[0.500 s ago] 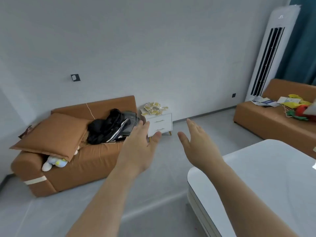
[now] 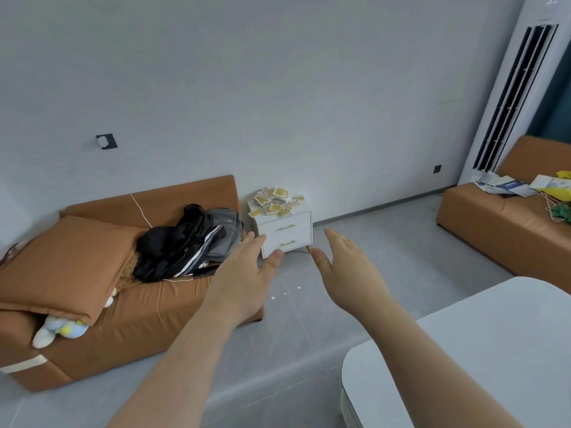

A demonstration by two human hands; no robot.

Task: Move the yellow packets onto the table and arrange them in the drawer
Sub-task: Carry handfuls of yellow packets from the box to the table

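My left hand and right hand are held out open and empty, and the yellow packets lie well ahead, beyond the gap between them, slightly nearer my left.

Tan sofa in a smooth, leather-like cover. Black cloth jacket. Glossy, smooth white table. Matt white cabinet, brassy metal-looking handles. Smooth grey floor.

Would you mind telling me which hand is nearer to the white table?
Right. The right hand is up and left of the table, its forearm crossing the table's edge in view; the left hand is farther left, beyond the right one.
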